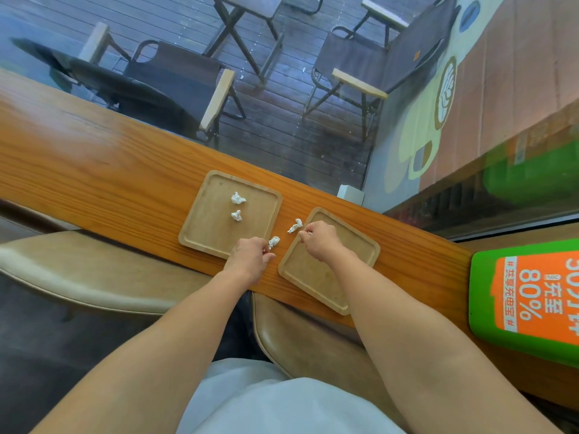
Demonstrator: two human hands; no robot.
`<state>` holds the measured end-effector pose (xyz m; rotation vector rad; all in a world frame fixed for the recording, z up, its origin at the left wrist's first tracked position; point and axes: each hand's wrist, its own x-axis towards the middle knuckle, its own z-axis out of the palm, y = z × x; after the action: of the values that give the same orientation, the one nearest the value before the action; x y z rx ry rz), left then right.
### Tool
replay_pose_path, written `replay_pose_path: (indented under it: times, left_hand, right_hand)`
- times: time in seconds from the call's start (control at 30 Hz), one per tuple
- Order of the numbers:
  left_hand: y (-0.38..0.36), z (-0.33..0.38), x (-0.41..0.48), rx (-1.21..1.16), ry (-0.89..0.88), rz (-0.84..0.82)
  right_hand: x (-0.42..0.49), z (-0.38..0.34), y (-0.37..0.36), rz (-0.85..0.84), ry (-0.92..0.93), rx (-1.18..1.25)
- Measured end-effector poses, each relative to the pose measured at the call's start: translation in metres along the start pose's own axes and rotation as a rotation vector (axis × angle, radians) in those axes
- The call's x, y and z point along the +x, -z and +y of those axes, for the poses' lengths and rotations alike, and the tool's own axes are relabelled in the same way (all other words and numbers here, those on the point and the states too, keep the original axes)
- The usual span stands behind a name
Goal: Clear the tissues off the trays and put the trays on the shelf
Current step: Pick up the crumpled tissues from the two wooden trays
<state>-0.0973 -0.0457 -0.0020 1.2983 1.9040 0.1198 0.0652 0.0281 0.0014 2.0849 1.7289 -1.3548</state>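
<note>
Wood counter (109,170): long orange-brown plank under a window, carrying two pale wooden trays side by side.
Left tray (206,227): square with rounded corners; two crumpled white tissues lie on it, one nearer the far edge (238,198), one just below it near the middle (236,215).
Right tray (310,277): turned at an angle, just beside the left tray without touching it; its bare surface shows no tissue.
Left hand (250,256): over the near right corner of the left tray, fingers curled together, pinching a tissue wad (273,242) at the fingertips.
Right hand (319,241): over the far left corner of the right tray, fingers bunched; whether it grips anything, I cannot tell.
Loose tissue (295,226): on the counter between the trays, just beside the right hand's fingertips.
Green sign (526,302): at the counter's right end.
</note>
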Motion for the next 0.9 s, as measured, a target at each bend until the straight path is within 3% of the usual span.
replay_pose_path:
  times: [0.47, 0.9]
  left_hand:
    - [0.000, 0.007, 0.016, 0.235, -0.125, 0.105]
    - [-0.028, 0.003, 0.045, 0.323, -0.175, 0.140]
  right_hand:
    - [-0.002, -0.002, 0.004, 0.062, 0.168, -0.263]
    - [0.039, 0.007, -0.008, 0.114, 0.193, -0.325]
